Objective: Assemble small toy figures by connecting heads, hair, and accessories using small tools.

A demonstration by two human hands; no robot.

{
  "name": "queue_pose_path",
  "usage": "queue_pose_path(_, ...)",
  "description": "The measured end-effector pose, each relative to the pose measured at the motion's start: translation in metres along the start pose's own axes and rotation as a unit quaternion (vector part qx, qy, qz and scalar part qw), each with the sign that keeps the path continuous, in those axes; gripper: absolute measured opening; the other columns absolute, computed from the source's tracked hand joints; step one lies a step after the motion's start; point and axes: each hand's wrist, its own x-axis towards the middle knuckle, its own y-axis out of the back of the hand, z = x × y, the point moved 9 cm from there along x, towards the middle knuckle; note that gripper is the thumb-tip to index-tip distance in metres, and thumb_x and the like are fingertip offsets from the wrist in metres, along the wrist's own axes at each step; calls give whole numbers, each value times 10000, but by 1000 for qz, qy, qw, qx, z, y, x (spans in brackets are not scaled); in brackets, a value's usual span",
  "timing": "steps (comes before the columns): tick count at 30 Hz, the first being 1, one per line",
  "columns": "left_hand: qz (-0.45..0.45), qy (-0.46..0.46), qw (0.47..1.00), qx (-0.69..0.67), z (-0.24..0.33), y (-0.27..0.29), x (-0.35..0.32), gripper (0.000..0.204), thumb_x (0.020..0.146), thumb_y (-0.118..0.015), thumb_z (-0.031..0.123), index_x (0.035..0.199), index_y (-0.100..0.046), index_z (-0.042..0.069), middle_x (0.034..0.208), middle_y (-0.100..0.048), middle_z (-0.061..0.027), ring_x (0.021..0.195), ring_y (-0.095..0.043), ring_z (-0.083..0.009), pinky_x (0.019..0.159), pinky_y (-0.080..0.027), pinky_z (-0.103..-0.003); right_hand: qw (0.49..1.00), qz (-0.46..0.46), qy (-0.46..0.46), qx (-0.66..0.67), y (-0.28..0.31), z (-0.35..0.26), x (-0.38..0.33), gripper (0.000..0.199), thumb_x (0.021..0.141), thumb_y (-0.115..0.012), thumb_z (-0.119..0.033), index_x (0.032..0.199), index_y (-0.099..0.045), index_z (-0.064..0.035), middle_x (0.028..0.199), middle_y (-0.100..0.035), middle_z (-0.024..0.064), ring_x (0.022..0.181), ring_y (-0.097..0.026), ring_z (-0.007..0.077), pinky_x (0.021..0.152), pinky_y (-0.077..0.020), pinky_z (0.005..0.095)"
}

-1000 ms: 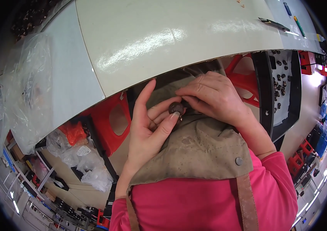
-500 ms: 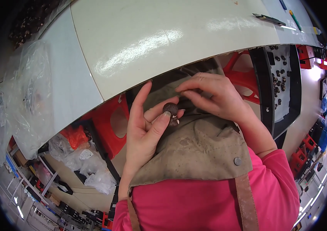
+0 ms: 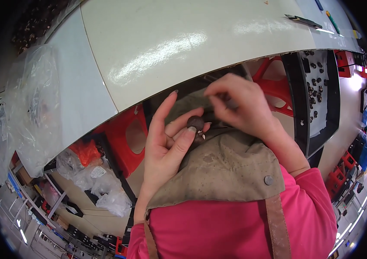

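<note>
My left hand (image 3: 166, 140) is closed on a small dark brown figurine (image 3: 195, 123) with a round top and small white parts below. The thumb presses on its front, while the index finger points up and away. My right hand (image 3: 241, 101) is raised just to the right of the figurine, apart from it. Its fingers are curled toward the thumb and slightly blurred, and whatever they may pinch is too small or hidden to name. Below both hands is my brown apron (image 3: 231, 172).
A pale glossy table (image 3: 170, 52) lies ahead, with a cutter knife (image 3: 303, 20) and a green pen (image 3: 332, 22) at far right. A black tray (image 3: 302, 103) at right holds several small dark pieces. Clear plastic bags (image 3: 34, 108) hang at left. Red stools (image 3: 125, 144) stand under the table.
My right hand has lifted slightly and moved a little away from the figurine, its fingers curling more. My left hand keeps its hold, shifted slightly right.
</note>
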Motion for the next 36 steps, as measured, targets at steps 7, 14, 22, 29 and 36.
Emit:
queue_pose_path(7, -26, 40, 994, -103, -7, 6, 2, 437, 960, -469, 183, 1356, -355, 38, 1260, -499, -159, 1092, -565, -235, 941, -454, -313, 991, -8, -96, 98, 9, 11, -4, 95, 772, -643, 10, 853, -595, 2, 812, -609, 69, 745, -574, 143, 669, -448, 248)
queue_pose_path(14, -32, 26, 993, -108, -10, 10, 5, 397, 966, -454, 183, 1324, -385, 27, 1244, -505, -133, 1112, -551, -225, 942, -459, -314, 982, -72, -13, 173, -13, -8, -8, 183, 725, -709, -10, 863, -591, -39, 875, -591, 68, 812, -575, 192, 719, -459, 283)
queue_pose_path(22, -31, 21, 992, -120, -13, 14, 7, 337, 968, -452, 183, 1275, -425, 46, 1206, -525, -97, 1062, -555, -160, 918, -464, -294, 985, -86, 30, 146, -20, -18, -7, 278, 676, -783, -90, 889, -606, -66, 979, -559, 71, 888, -552, 206, 734, -464, 299)
queue_pose_path(29, -29, 28, 991, -128, -14, 15, 8, 303, 966, -463, 192, 1235, -447, 53, 1141, -551, -64, 1031, -557, -130, 889, -476, -274, 984, -89, 23, 150, -26, -16, -7, 260, 684, -775, -74, 876, -601, -68, 971, -563, 71, 884, -551, 206, 735, -465, 300)
queue_pose_path(36, -13, 68, 987, -144, -22, 20, 10, 287, 971, -452, 210, 1210, -464, 53, 1073, -558, -51, 1005, -574, -129, 857, -503, -273, 983, -92, 26, 156, -29, -16, -7, 267, 693, -768, -68, 891, -591, -63, 971, -560, 70, 888, -556, 198, 738, -474, 296)
